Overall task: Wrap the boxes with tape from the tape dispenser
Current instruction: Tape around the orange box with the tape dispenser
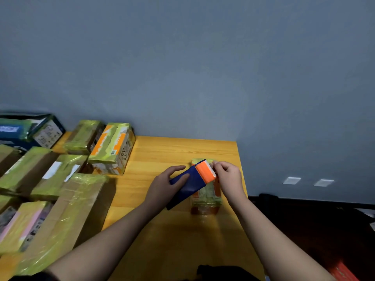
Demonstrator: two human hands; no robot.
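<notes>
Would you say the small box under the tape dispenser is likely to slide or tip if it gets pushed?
The small box will probably slide rather than tip: it lies flat and low on the smooth wooden table. Its glossy tape covering looks slippery, so a bare-handed grip may slip. It looks light for its size, though the view cannot confirm that.

Tape dispenser [192,183] hides small box [207,196] top — blurred.

A plain grey-blue painted wall [203,67] is seen behind an orange wooden table [182,151]; two white wall sockets [308,181] are mounted above a dark floor [314,224].
</notes>
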